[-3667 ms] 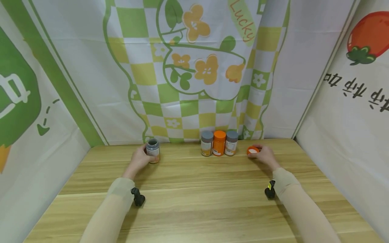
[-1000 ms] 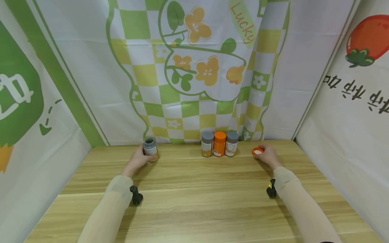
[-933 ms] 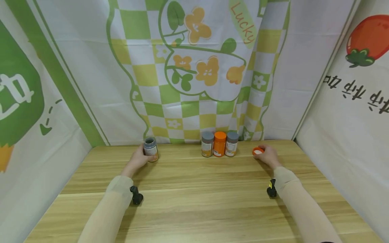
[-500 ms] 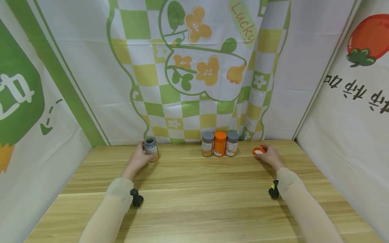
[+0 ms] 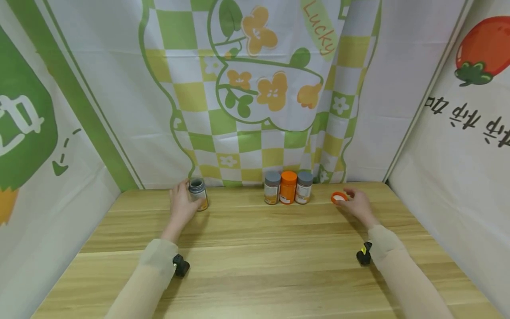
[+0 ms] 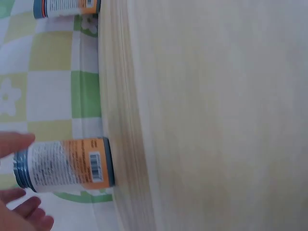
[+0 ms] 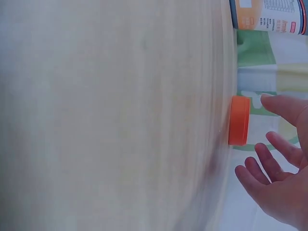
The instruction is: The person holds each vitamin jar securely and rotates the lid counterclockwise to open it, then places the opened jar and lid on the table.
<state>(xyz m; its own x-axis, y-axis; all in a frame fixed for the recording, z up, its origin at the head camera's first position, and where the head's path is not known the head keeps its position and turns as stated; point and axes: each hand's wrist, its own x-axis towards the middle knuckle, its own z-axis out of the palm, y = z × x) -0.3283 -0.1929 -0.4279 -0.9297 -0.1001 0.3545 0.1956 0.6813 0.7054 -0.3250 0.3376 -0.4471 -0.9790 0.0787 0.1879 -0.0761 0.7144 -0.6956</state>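
In the head view, an orange jar [image 5: 287, 189] is standing on the bench [image 5: 255, 252] between two grey-lidded jars [image 5: 272, 190], a checked cloth [image 5: 249, 142] hanging behind it. Well to the orange jar's left, a person's left hand [image 5: 183, 206] is framing an upright open jar [image 5: 200, 195]; to the orange jar's right, the right hand [image 5: 358, 207] is hovering by an orange cap [image 5: 339, 197] lying white inside up. In the left wrist view, the left fingers [image 6: 27, 207] are showing spread around the open jar; thumb contact is remaining unclear. In the right wrist view, the right fingers [image 7: 268, 162] are showing spread, just apart from the cap.
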